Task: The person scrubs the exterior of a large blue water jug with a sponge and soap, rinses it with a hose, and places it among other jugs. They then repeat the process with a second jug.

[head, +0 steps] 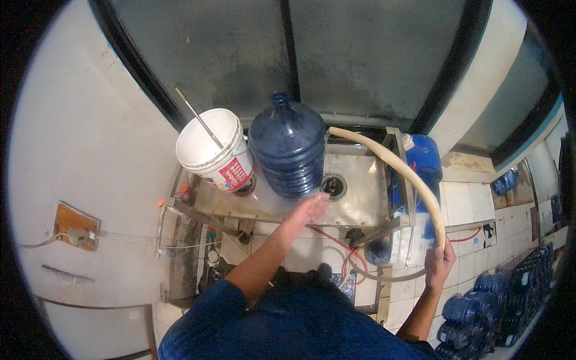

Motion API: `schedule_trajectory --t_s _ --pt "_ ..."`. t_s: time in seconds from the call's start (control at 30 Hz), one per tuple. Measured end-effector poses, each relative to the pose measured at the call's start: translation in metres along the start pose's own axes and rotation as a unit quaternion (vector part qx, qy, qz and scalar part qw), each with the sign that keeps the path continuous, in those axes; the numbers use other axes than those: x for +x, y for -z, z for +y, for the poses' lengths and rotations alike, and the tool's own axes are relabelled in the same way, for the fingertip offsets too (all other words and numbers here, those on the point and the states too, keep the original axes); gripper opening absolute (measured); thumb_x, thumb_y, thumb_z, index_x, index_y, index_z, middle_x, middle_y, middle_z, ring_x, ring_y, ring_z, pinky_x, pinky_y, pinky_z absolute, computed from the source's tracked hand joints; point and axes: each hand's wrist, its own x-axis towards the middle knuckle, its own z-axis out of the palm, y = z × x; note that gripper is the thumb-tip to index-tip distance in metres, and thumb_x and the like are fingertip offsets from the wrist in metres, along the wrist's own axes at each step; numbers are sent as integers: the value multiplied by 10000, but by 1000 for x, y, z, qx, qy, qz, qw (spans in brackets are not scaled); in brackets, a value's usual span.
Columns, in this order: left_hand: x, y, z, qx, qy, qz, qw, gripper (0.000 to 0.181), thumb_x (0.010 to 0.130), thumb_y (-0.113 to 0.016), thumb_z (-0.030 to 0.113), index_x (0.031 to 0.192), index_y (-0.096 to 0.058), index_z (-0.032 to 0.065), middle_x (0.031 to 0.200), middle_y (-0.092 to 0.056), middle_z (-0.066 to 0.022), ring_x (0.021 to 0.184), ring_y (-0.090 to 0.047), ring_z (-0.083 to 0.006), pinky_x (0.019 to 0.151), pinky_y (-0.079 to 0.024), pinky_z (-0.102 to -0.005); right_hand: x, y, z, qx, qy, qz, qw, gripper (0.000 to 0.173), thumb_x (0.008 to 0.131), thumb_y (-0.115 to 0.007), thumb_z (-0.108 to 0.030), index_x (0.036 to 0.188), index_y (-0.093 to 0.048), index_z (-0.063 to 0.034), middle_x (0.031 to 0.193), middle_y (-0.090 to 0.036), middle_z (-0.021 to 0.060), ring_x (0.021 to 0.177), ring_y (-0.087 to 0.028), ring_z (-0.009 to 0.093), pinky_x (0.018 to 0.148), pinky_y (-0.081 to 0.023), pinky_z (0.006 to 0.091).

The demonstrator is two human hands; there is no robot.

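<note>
My right hand (438, 263) grips a cream-coloured hose (416, 180) at the right. From there the hose arcs up and left, its free end beside the right side of a large blue plastic water jug (288, 148). The jug stands upright on a metal worktop (360, 198), its open neck upward. Near the jug's base is my left hand (312, 209), slightly blurred, with nothing visible in it; whether it touches the jug I cannot tell. Left of the jug, a white plastic bucket (213, 148) leans a little, and a thin metal rod (198, 117) sticks out of it.
A round opening (333, 186) sits in the worktop right of the jug. Blue drums (423, 162) stand beyond its right end. A red hose (355, 265) loops over the tiled floor below. Many blue water jugs (468, 308) are stacked at lower right. Dark-framed glass panels rise behind the worktop.
</note>
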Motion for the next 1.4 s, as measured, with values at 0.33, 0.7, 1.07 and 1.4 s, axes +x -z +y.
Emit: schedule_trajectory --t_s 0.33,0.7,1.07,1.4 --pt "77 -114 46 -188 -41 -73 979 594 1052 -420 560 1422 -411 96 1380 -580 -196 1245 -592 -343 1007 -517 -589 -15 36 44 63 -155 -102 981 582 941 -719 -403 1285 -622 56 677 -527 -33 556 -490 45 453 -364 205" --pt "26 -167 43 -142 -28 -75 987 388 1091 -424 399 1281 -419 61 1011 -710 -282 842 -750 -401 705 -645 -471 86 -22 53 -32 -224 -248 942 456 1037 -545 -329 1318 -616 23 1058 -732 117 957 -697 205 905 -540 344" --pt "-22 -173 70 -70 38 -213 974 372 1094 -437 380 1266 -461 52 932 -707 -237 766 -747 -341 625 -630 -398 217 -243 113 301 -250 -197 899 336 1031 -566 -351 1119 -639 -35 971 -730 156 942 -704 302 830 -570 430" --pt "-20 -156 62 -43 14 -227 973 379 1094 -439 390 1259 -453 49 944 -704 -220 795 -749 -323 622 -627 -385 238 -264 100 -641 151 -396 640 249 928 -525 -135 926 -719 21 956 -718 268 901 -707 466 812 -568 525"
